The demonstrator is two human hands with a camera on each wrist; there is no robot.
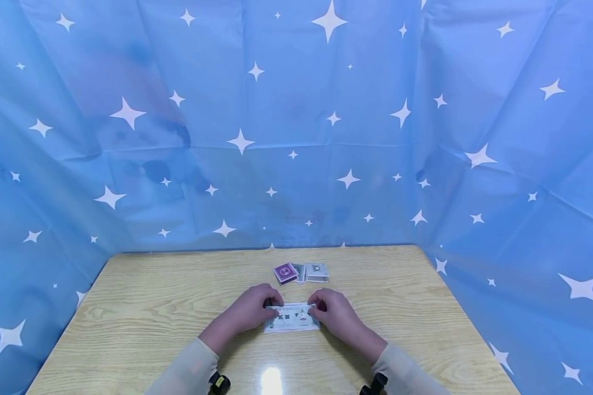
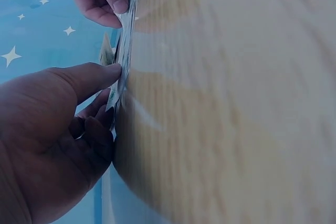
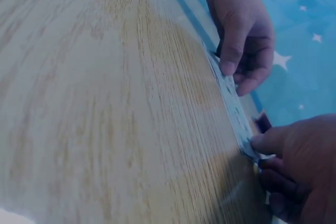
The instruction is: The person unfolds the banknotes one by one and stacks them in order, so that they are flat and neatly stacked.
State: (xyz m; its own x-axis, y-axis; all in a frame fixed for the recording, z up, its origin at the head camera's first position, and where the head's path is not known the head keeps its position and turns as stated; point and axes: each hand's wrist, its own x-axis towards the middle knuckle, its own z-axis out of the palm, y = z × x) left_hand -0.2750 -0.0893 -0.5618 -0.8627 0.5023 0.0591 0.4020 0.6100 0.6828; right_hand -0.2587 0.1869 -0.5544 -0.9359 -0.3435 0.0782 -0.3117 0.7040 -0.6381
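A pale printed paper strip [image 1: 291, 318], with small dark squares and a little cartoon figure on it, lies low over the table between both hands. My left hand [image 1: 251, 308] pinches its left end, thumb on the printed face and fingers curled behind the edge. At the right end my right hand [image 1: 337, 315] pinches it in the same way. Seen edge-on in the left wrist view, the paper [image 2: 124, 59] runs between the two hands close to the tabletop. The right wrist view shows the right thumb [image 3: 268, 141] on the strip's near end.
Behind the hands sit a purple square box [image 1: 285, 272], a grey-green card-like piece [image 1: 300, 272] and a white box with a cartoon print [image 1: 317, 271]. The wooden table [image 1: 168, 296] ends at a blue star-patterned curtain [image 1: 296, 181] behind and at the sides.
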